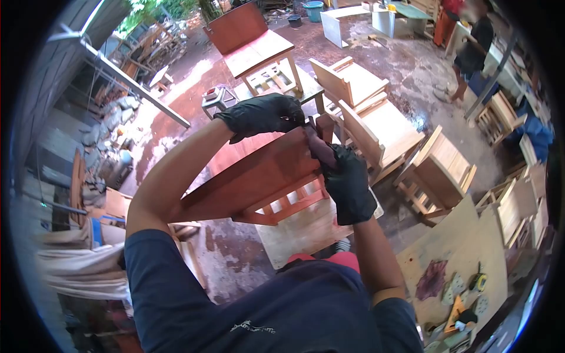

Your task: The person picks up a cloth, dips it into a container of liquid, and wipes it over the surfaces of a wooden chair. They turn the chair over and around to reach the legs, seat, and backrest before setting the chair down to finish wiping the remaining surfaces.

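A wooden chair stained reddish brown [253,170] stands in front of me, its wide back panel slanting across the view. My right hand [350,187], in a black glove, is closed on a dark purplish rag [318,146] that lies against the panel's right end. My left hand [265,115], also gloved in black, reaches over the panel to the same upper corner. Its fingers are curled together near the rag's upper end. What they hold, if anything, I cannot make out.
A pale board [297,238] lies under the chair. Another half-stained chair [259,53] stands ahead on a low table. Several unstained chairs [382,132] stand to the right. A plywood sheet [465,247] carries a crumpled cloth [432,279] and a tape measure [478,281]. A person [474,44] stands far right.
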The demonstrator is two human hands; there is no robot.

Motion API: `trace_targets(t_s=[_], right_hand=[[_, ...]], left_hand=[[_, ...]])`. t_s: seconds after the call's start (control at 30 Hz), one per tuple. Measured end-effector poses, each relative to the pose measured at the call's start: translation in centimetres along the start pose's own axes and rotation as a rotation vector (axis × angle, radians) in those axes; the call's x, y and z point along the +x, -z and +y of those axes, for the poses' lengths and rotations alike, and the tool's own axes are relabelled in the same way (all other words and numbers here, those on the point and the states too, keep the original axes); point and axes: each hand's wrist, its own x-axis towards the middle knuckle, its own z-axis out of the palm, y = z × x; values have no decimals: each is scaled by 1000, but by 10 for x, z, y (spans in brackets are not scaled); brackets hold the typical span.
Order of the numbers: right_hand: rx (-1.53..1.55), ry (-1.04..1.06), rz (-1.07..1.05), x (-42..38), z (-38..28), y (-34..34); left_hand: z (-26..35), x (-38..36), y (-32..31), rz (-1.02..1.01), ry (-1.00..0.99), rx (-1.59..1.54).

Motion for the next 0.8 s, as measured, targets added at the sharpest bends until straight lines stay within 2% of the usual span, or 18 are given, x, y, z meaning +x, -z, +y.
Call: trace_targets(t_s=[0.1, 0.13, 0.17, 0.23, 0.27, 0.37, 0.47, 0.57, 0.6, 0.63, 0.7, 0.77, 0.8], right_hand=[[182, -107, 40, -14, -16, 1], [257, -177, 39, -18, -22, 1], [330, -249, 39, -18, -26, 2], [216, -142, 29, -9, -23, 2], [149, -126, 28, -1, -22, 1], [115, -119, 84, 11, -24, -8], [61, -154, 65, 5, -33, -5], [83, -135, 66, -6, -43, -1], [-16, -123, 66, -6, -40, 0], [-181, -26, 79, -4, -39, 2], [-511, 167, 111, 3, -44, 7], [-578, 283, 126, 5, -39, 6], [-635, 316, 127, 3, -26, 4]], left_hand=[[7, 0, 1, -2, -112, 76], [1, 5, -3, 26, -146, -9], [-5, 6, -4, 11, -98, -44], [0, 8, 0, -33, -11, -115], [-15, 9, -2, -15, 127, -413], [-11, 2, 7, 12, 78, -124], [-14, -1, -3, 14, 107, -445], [0, 1, 0, -3, 29, -306], [3, 2, 2, -24, 7, -317], [5, 4, 3, -49, -15, -328], [-7, 13, -8, 185, -187, 123], [16, 2, -8, 307, -148, 197], [6, 3, -16, 446, -293, 327]])
